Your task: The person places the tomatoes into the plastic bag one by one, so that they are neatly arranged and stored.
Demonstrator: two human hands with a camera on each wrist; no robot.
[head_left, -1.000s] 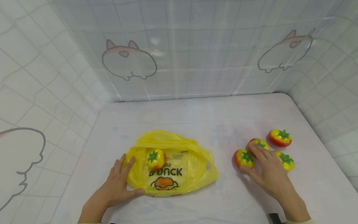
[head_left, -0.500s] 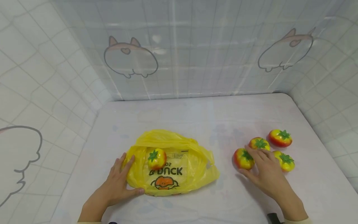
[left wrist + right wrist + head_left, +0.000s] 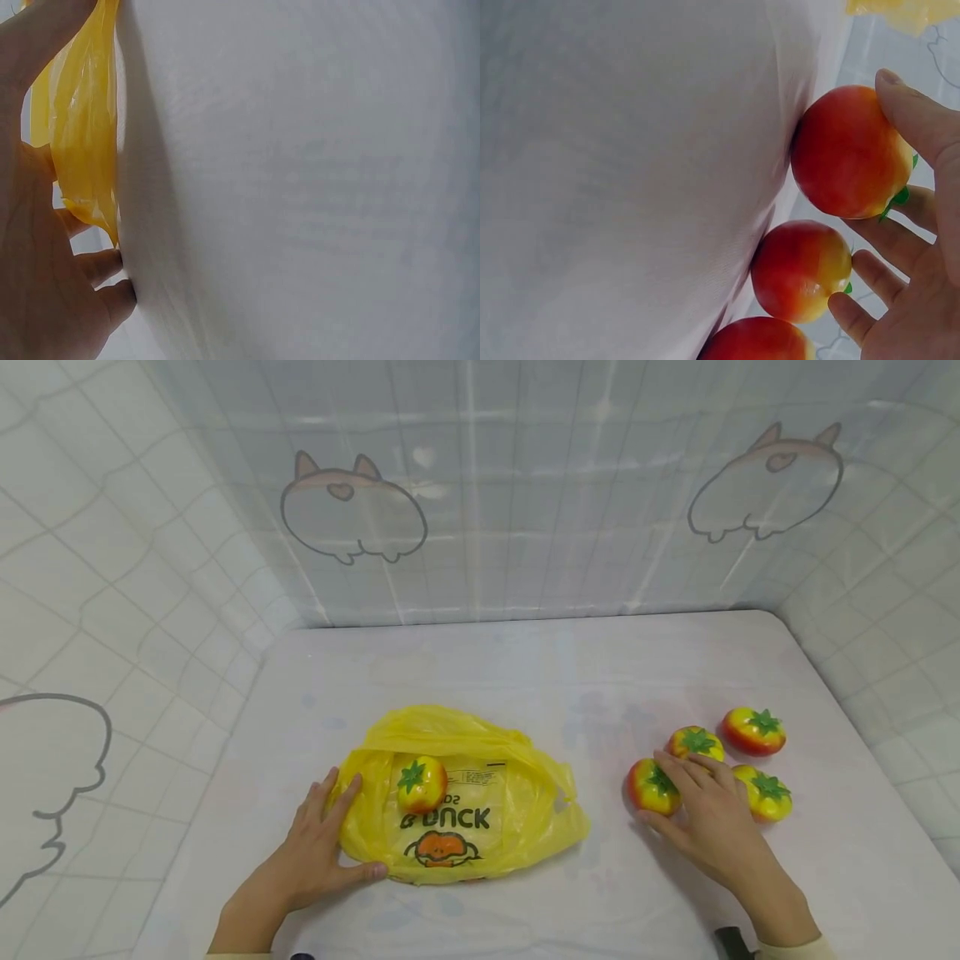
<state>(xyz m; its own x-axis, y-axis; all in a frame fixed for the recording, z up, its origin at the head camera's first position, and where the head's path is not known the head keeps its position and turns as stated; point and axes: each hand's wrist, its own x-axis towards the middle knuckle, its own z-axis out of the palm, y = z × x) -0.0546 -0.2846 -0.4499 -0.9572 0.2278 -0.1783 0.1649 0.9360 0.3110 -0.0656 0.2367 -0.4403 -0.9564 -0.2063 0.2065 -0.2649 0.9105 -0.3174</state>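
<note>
While the right grip (image 3: 705, 810) curls partway round one glossy fruit (image 3: 649, 789) between thumb and fingers, likely light, stiff, slippery, best held round its widest part, I see the left grip (image 3: 315, 845) spread wide against the yellow bag (image 3: 542, 827).

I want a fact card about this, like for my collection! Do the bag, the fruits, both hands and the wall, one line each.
Bag: yellow bag, lying open on the pale table
Fruit at the bag: one red-and-yellow fruit with a green leafy top
Other fruits: four, right of the bag: front-left fruit, middle fruit, back fruit, front-right fruit
Left hand: touches the bag's left side, fingers spread
Right hand: thumb and fingers around the front-left fruit
Back wall: two cartoon animals
</note>
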